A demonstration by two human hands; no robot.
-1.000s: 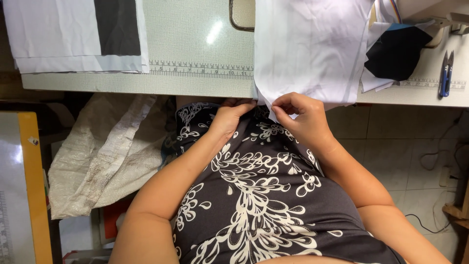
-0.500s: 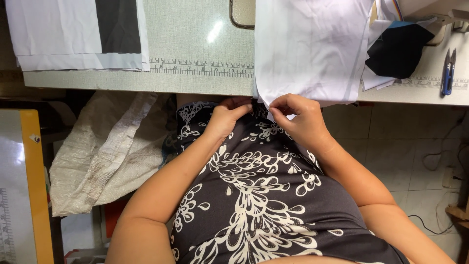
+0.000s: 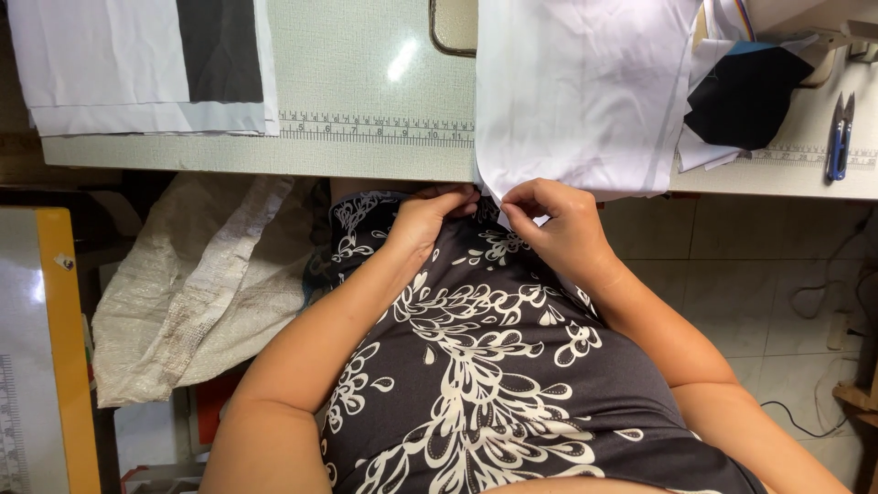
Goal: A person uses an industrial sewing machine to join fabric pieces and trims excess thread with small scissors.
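Note:
A large piece of white fabric (image 3: 585, 91) lies on the pale green table (image 3: 366, 82) and hangs over its near edge. My left hand (image 3: 425, 220) and my right hand (image 3: 558, 224) are together just below that edge, over my lap. Both pinch the lower corner of the white fabric between thumb and fingers. The fingertips of my left hand are partly hidden under the table edge. My dark dress with a white floral print (image 3: 485, 366) fills the lower middle of the view.
A stack of white and dark grey fabric pieces (image 3: 146, 64) lies at the table's left. Black fabric (image 3: 750, 96) and blue thread snips (image 3: 839, 137) sit at the right. A woven sack (image 3: 192, 293) hangs on the left below the table, beside a yellow-edged board (image 3: 55, 348).
Both hands stay at the fabric's corner with only slight finger movement. The view has shifted a little.

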